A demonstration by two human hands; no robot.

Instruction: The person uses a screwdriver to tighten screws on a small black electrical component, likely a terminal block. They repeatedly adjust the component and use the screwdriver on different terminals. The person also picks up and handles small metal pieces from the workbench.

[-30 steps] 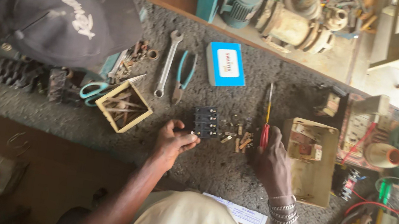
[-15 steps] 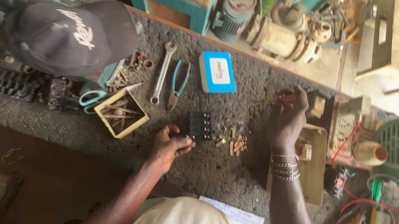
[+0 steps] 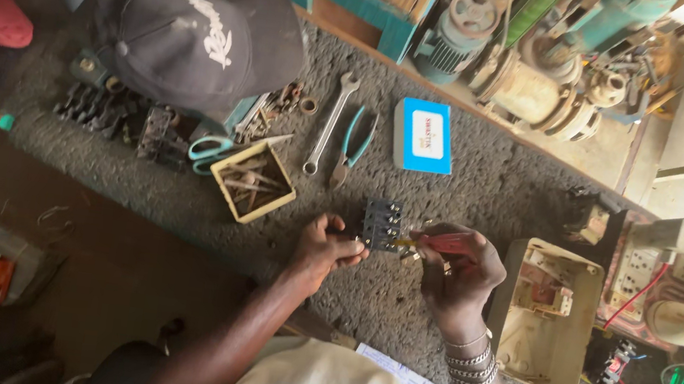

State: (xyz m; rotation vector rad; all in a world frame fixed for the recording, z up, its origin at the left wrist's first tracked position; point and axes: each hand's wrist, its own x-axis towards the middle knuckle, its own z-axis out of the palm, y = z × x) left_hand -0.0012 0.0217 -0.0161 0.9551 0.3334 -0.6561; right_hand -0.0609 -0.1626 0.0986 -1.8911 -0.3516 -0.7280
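Note:
A small black terminal block (image 3: 381, 224) lies on the rough grey work surface (image 3: 502, 182). My left hand (image 3: 326, 247) grips its left side. My right hand (image 3: 459, 273) holds a red-handled screwdriver (image 3: 439, 243), whose tip points left at the block's right edge. Small loose metal parts lie just beside the block, mostly hidden by my right hand.
Behind the block lie a spanner (image 3: 329, 124), teal-handled pliers (image 3: 354, 145), a blue box (image 3: 422, 135) and a square tray of screws (image 3: 254, 180). A person in a dark cap (image 3: 194, 45) is at the left. A cream electrical box (image 3: 543, 315) stands right.
My right hand has come back from the far right with the red screwdriver and brought its tip to the block. My left hand has stayed on the block.

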